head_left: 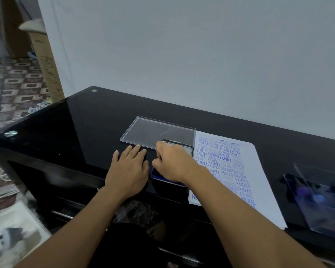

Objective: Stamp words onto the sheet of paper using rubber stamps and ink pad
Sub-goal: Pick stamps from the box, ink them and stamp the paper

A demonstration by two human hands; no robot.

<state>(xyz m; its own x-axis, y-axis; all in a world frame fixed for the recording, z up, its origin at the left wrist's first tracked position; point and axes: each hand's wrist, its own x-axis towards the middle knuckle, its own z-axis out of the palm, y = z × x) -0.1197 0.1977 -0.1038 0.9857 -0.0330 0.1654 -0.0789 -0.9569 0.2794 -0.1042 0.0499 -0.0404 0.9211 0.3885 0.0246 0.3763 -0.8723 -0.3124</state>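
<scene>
Sheet at three o'clock is nearly full of words; my right grip curls over the ink pad, contents hidden; my left grip lies flat, fingers straight.

The person's left hand and right hand are bare, forearms uncovered to the frame's edge; black clothing shows between the arms

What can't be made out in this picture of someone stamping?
Head view, the only one:
- Whatever the curled right hand holds, if anything: its own fingers hide it.
- The blue ink pad in its black tin: mostly covered by that hand.
- The white sheet of paper: the right forearm covers part of its stamped words.
- The clear plastic box at the right: blurred, contents unclear.
</scene>
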